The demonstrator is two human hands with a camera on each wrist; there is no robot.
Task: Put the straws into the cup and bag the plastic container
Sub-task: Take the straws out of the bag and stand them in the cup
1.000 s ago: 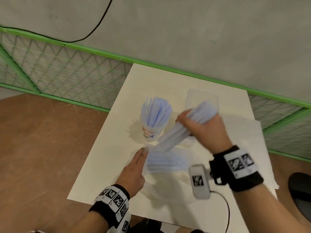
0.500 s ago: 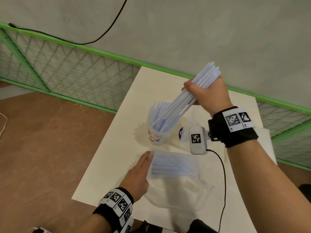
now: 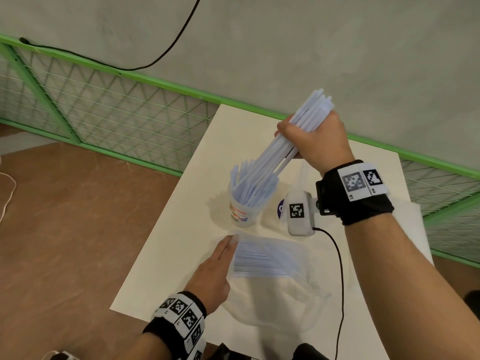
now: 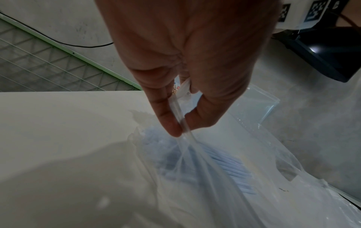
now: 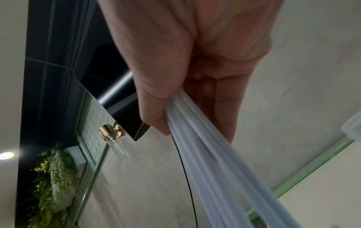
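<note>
My right hand (image 3: 309,141) grips a bundle of pale blue straws (image 3: 293,136), tilted, with its lower ends inside the cup (image 3: 242,213). The cup is clear plastic with a red and blue label and holds several straws. In the right wrist view the bundle of straws (image 5: 215,162) runs out from between the thumb and fingers of that hand (image 5: 193,98). My left hand (image 3: 215,271) pinches the edge of a thin clear plastic bag (image 3: 267,258) that lies on the table with more straws inside. The left wrist view shows thumb and finger of the left hand (image 4: 181,123) pinching the bag's film (image 4: 205,169). The plastic container is mostly hidden behind my right arm.
The white table (image 3: 181,245) has its left edge near the cup and its front edge near my left wrist. A green mesh fence (image 3: 104,105) and a grey wall stand behind. A black cable (image 3: 340,276) hangs from the right wrist camera over the bag.
My right hand lifted the bundle of straws from above the bag up and left, and set its lower ends into the cup. The left hand kept its pinch on the bag.
</note>
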